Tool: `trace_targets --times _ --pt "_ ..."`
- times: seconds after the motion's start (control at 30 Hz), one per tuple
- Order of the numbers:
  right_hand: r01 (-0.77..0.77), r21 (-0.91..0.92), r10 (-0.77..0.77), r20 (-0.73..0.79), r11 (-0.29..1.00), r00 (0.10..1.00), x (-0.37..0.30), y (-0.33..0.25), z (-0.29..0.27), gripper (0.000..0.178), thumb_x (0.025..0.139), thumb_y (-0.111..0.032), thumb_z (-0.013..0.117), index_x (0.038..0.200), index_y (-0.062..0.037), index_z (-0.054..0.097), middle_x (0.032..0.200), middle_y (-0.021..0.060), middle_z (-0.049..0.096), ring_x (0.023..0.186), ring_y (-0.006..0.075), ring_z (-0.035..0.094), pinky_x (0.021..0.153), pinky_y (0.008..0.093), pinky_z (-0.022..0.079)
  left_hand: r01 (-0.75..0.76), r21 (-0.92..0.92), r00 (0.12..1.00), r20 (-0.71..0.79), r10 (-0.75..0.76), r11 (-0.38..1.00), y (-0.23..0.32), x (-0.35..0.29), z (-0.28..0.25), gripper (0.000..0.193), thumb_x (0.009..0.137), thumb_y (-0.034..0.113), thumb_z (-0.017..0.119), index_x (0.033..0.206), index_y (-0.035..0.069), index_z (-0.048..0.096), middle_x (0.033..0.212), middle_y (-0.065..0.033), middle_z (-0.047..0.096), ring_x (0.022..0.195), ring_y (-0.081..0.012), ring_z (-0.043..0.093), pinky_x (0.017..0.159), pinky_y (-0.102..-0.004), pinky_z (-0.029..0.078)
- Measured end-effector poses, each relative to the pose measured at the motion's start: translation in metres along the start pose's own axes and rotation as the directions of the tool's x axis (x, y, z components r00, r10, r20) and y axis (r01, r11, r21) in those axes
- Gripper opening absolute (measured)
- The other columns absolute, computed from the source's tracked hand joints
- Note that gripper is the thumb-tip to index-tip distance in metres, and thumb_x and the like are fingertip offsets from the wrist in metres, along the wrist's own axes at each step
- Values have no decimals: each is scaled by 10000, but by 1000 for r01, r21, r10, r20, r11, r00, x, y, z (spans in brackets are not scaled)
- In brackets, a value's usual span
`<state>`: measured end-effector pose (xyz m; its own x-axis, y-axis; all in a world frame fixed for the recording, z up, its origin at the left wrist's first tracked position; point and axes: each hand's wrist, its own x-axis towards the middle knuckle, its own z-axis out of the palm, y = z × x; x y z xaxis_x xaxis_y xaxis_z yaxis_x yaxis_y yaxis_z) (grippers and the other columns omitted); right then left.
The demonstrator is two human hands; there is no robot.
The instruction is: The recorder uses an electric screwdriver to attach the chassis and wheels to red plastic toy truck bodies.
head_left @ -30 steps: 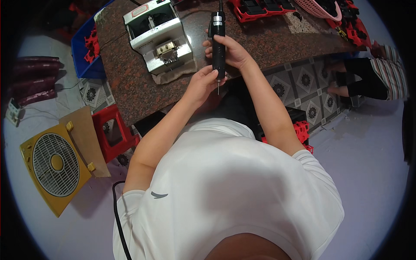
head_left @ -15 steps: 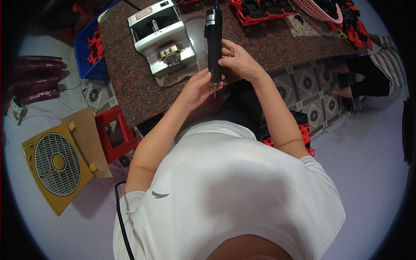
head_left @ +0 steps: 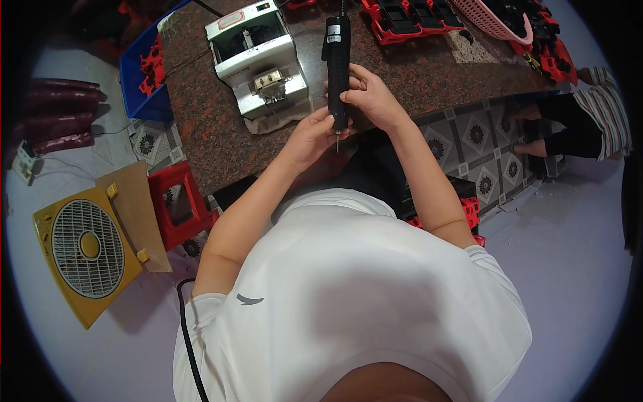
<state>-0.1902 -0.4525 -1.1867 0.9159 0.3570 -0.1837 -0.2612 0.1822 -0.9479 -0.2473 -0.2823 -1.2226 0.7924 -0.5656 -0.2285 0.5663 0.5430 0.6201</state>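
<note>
Black electric screwdriver (head_left: 337,63), silver labels (head_left: 333,33) near corded end, slim metal bit (head_left: 337,145) exposed, held at near edge of speckled bench (head_left: 209,144), left hand (head_left: 310,139) gripping nose, right hand (head_left: 376,100) gripping mid-body.

Power driver (head_left: 338,74)'s in the left hand (head_left: 311,139) and right hand (head_left: 375,100), just right of the machine (head_left: 264,67) on the table (head_left: 201,141). Trays (head_left: 395,33) sit farther back right, then the basket (head_left: 492,25). Down left: stool (head_left: 181,233), then box fan (head_left: 88,246) (flat board (head_left: 137,218) between 'em).
</note>
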Motion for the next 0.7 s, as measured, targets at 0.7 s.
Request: trace_targets --times 0.7 --pt "-7 517 -38 76 856 996 9 3 -20 422 916 -187 522 1253 54 444 1187 222 533 1045 304 582 906 410 501 -102 81 973 -198 116 992 5 -7 30 263 928 146 498 1143 -5 502 1062 -93 594 956 -176 602 885 -350 491"
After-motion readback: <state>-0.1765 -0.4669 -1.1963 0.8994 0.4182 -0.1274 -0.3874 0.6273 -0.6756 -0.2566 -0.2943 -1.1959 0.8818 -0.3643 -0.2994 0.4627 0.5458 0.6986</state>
